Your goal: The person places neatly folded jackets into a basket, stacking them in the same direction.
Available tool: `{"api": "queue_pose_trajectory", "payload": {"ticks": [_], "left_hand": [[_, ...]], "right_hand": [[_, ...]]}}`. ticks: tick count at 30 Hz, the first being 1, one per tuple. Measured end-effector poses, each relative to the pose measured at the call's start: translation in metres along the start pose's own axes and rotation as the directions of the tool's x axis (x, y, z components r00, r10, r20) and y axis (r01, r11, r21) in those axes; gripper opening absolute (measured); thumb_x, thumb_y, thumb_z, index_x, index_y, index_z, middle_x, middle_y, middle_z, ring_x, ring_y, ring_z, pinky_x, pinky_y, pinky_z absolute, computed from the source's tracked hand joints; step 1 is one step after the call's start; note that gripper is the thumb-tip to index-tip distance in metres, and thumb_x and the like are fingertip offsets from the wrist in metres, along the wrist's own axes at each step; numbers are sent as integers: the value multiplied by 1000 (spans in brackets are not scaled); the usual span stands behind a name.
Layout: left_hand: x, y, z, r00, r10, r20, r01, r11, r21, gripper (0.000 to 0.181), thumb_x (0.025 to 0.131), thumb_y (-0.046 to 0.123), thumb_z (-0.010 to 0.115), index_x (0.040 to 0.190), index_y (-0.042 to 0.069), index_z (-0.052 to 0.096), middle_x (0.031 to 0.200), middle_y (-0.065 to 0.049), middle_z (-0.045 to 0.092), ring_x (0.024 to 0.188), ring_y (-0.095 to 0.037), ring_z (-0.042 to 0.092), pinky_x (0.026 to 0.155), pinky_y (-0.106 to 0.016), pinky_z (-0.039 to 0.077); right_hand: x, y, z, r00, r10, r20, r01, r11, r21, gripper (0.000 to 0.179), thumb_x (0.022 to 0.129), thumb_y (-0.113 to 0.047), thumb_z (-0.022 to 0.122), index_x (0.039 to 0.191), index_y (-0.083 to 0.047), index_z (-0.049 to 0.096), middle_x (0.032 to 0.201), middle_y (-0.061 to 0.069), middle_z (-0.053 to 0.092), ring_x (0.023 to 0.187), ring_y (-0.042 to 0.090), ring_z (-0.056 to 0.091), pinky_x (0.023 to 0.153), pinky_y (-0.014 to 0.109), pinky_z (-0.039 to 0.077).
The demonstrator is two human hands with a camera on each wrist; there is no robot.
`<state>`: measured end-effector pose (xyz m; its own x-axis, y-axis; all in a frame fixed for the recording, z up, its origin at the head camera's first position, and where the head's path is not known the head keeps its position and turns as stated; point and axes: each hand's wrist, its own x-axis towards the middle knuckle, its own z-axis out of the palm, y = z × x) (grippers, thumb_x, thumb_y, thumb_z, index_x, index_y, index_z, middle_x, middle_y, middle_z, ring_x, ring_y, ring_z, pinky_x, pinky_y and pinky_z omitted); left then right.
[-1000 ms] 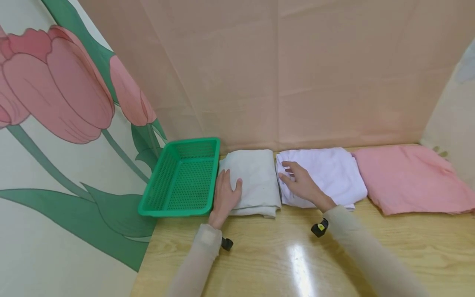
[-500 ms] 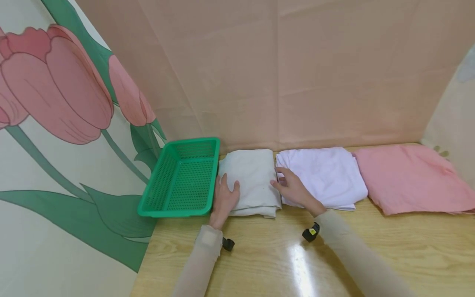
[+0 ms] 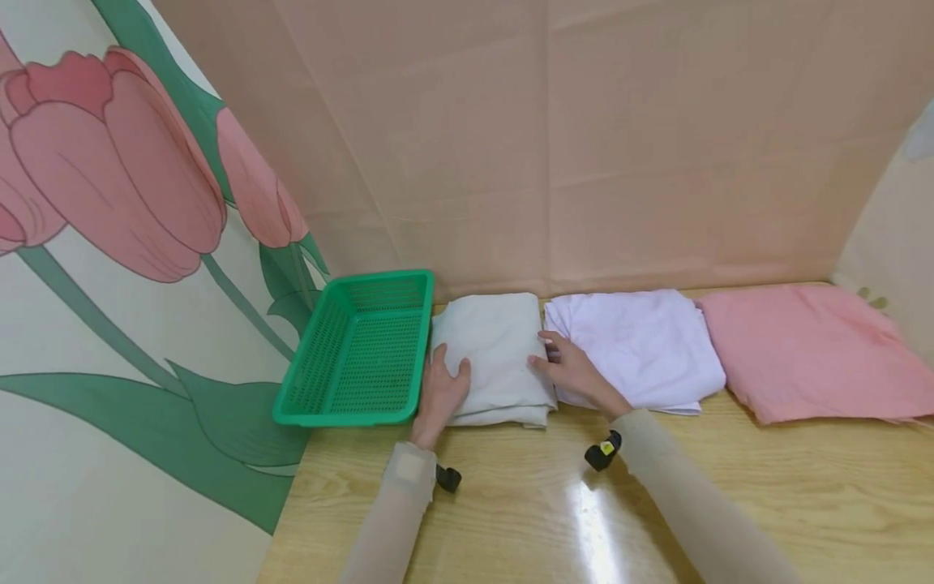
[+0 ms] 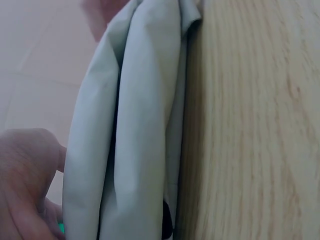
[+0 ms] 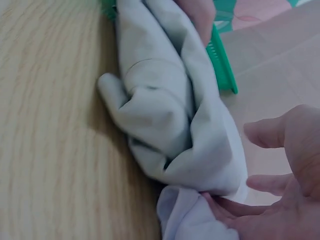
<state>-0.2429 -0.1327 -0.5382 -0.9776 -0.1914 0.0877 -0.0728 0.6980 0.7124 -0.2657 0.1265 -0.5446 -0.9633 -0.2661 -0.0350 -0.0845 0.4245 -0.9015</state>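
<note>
A folded pale grey cloth (image 3: pixel 499 345) lies on the wooden table between a green basket (image 3: pixel 372 361) and a folded lavender cloth (image 3: pixel 642 349). My left hand (image 3: pixel 440 397) is at the grey cloth's left edge, beside the basket, thumb over the top. My right hand (image 3: pixel 576 373) stands at its right edge, with some fingers down between the grey and lavender cloths. In the right wrist view its thumb and fingers (image 5: pixel 270 132) are spread, not pinching. The left wrist view shows the grey cloth's layered front folds (image 4: pixel 145 125); some left fingertips are hidden.
A folded pink cloth (image 3: pixel 817 353) lies at the right end of the row. Behind the row rises a beige backdrop (image 3: pixel 584 146), and a wall painted with tulips (image 3: pixel 146 162) stands on the left. Bare tabletop (image 3: pixel 511 503) lies in front.
My right hand has moved left and slightly down, from over the lavender cloth to the grey cloth's right edge. The left hand has stayed nearly in place, and the cloths lie as before.
</note>
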Motion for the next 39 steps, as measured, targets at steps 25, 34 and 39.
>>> {"api": "queue_pose_trajectory", "payload": {"ticks": [25,34,39], "left_hand": [[6,-2,5,993,-114,21,116,976,-183,47,101,26,69,138,4,50,147,-29,57,141,-40,51,119,-53,40],[9,2,6,992,-129,11,129,985,-116,50,98,31,69,138,8,51,143,-26,60,134,-38,56,115,-52,43],[8,1,5,991,-127,43,133,976,-173,54,99,29,71,141,5,49,149,-29,55,142,-39,50,120,-52,40]], "right_hand": [[6,-10,5,996,79,51,-87,977,196,77,105,-19,67,168,-9,24,176,27,13,161,50,13,129,64,18],[7,-7,8,998,43,53,-54,969,241,78,105,-11,65,169,-8,21,178,21,7,165,41,1,131,64,8],[5,-6,7,997,41,62,-55,968,244,79,106,-12,64,170,-9,18,179,19,3,165,39,-3,131,63,5]]}}
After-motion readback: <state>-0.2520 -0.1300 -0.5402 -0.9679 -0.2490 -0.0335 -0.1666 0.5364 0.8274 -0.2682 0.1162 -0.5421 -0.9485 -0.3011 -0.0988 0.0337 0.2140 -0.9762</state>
